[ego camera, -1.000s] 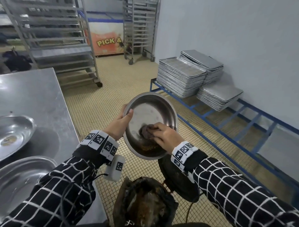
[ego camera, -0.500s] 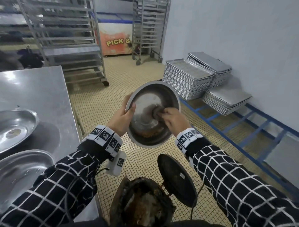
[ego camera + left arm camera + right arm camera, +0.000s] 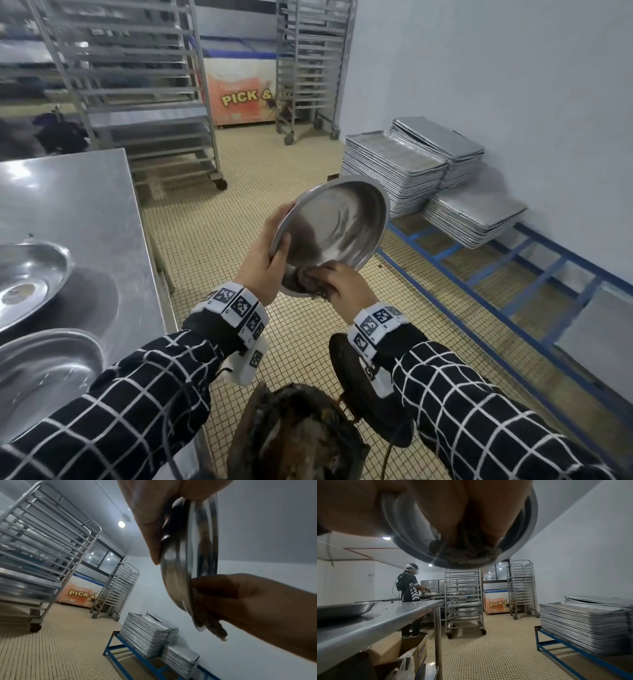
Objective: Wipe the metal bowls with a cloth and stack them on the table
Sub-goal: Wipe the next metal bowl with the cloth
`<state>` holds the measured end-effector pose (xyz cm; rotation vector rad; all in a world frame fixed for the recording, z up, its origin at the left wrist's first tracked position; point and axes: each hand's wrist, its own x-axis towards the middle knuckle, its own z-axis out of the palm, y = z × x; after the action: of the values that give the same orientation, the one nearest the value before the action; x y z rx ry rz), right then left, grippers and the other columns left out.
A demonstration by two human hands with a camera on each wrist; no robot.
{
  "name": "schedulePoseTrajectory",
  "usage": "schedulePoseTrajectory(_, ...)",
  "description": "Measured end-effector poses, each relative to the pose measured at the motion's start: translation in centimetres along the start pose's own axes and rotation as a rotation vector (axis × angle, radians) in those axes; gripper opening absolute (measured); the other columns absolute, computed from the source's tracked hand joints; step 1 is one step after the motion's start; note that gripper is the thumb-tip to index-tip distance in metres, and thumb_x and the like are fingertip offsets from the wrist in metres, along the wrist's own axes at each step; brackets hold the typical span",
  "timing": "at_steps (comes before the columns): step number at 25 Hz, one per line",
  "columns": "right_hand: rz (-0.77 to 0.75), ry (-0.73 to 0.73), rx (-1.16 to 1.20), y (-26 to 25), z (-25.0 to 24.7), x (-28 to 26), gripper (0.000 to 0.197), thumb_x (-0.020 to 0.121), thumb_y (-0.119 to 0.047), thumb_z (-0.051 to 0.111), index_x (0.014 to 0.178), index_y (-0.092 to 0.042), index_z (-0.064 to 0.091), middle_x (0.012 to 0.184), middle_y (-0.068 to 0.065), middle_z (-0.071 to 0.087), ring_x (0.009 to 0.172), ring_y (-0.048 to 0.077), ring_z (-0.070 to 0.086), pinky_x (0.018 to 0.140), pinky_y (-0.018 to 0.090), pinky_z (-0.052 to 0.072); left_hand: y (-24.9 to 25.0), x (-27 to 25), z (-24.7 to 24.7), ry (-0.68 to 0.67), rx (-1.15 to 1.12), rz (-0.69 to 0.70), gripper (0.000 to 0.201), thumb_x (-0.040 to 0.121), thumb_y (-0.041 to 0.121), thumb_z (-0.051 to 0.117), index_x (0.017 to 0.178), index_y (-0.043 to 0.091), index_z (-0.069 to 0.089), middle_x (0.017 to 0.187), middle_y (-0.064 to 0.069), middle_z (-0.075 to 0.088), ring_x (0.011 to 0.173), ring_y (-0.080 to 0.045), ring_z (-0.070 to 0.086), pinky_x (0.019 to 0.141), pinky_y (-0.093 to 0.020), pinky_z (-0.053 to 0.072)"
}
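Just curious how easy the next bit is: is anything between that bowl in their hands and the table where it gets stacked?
Nothing visible: the bowl is held over open floor beside the table.

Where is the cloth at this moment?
In the head view, the cloth is pressed by the right hand against the lower inside of the tilted metal bowl, which the left hand holds.

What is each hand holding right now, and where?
Left hand grips the metal bowl by its left rim; right hand presses the cloth inside its lower edge.
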<state>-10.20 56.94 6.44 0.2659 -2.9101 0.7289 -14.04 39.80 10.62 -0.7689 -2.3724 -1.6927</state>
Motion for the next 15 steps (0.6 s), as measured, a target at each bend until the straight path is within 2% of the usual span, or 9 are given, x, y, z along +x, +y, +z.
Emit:
schedulePoseTrajectory(2,0.002,-0.050,0.019,0.2,-0.4,-0.7,0.038,0.089,0.000,0.051,0.124,-0.013,0.061,0.121,0.005,0.057,0.110,0.019,0.053,0.094,0.018,0.040,-0.5,0.2,0.1,-0.010,0.016,0.035,0.049,0.101,0.023,0.035,0.135,0.057,0.023,0.140,-0.002,0.043,0.125,-0.021,0.048,0.097,-0.049,0.047)
schedulePoseTrajectory(3,-0.004,-0.029,0.042,0.3,-0.6,-1.0,0.034,0.090,0.000,0.051,0.120,-0.010,0.063,0.118,0.006,0.057,0.106,0.019,0.055,0.090,0.015,0.042,-0.7,0.4,0.0,-0.019,0.007,0.039,0.049,0.101,0.024,0.035,0.135,0.058,0.023,0.140,-0.003,0.043,0.124,-0.022,0.049,0.096,-0.050,0.049)
schedulePoseTrajectory(5,0.016,0.125,0.132,0.0,-1.0,-1.1,0.028,0.092,-0.004,0.052,0.117,-0.006,0.064,0.117,0.006,0.056,0.099,0.010,0.055,0.083,0.004,0.039,-0.8,0.7,-0.1,-0.038,-0.016,0.017,0.047,0.102,0.026,0.033,0.129,0.062,0.023,0.133,-0.003,0.049,0.111,-0.021,0.058,0.085,-0.044,0.056)
schedulePoseTrajectory(7,0.109,0.370,0.237,-0.5,-1.8,-0.1,0.028,0.093,-0.007,0.053,0.119,-0.007,0.063,0.116,0.002,0.050,0.092,-0.004,0.050,0.083,0.000,0.037,-0.9,1.1,-0.3,-0.051,-0.050,-0.039,0.043,0.102,0.029,0.033,0.123,0.066,0.025,0.119,-0.001,0.057,0.095,-0.017,0.065,0.070,-0.033,0.059)
schedulePoseTrajectory(8,0.163,0.480,0.276,-0.6,-2.3,0.6,0.028,0.093,-0.009,0.054,0.120,-0.007,0.062,0.114,0.000,0.048,0.091,-0.004,0.049,0.086,0.004,0.039,-1.0,1.1,-0.5,-0.059,-0.068,-0.072,0.040,0.101,0.031,0.034,0.122,0.064,0.027,0.113,0.000,0.060,0.089,-0.018,0.067,0.066,-0.031,0.059)
schedulePoseTrajectory(10,0.235,0.610,0.307,-0.4,-3.3,2.3,0.030,0.093,-0.014,0.056,0.122,-0.009,0.061,0.111,-0.001,0.049,0.098,0.006,0.051,0.093,0.018,0.044,-1.4,1.1,-0.8,-0.092,-0.139,-0.140,0.032,0.101,0.035,0.034,0.128,0.052,0.032,0.105,-0.005,0.065,0.079,-0.022,0.070,0.062,-0.034,0.059)
schedulePoseTrajectory(13,0.227,0.557,0.209,0.3,-3.4,4.1,0.030,0.093,-0.016,0.057,0.122,-0.009,0.063,0.109,0.001,0.051,0.100,0.013,0.050,0.094,0.022,0.043,-1.8,1.0,-1.2,-0.166,-0.224,-0.234,0.035,0.101,0.039,0.033,0.136,0.037,0.032,0.101,-0.010,0.068,0.072,-0.024,0.072,0.061,-0.032,0.058)
schedulePoseTrajectory(15,0.208,0.449,0.189,0.2,-2.6,4.4,0.027,0.092,-0.014,0.058,0.117,-0.007,0.064,0.110,0.001,0.051,0.105,0.018,0.053,0.096,0.020,0.041,-1.4,0.9,-1.3,-0.178,-0.276,-0.247,0.027,0.101,0.037,0.033,0.128,0.044,0.035,0.103,-0.003,0.068,0.079,-0.018,0.072,0.067,-0.025,0.056)
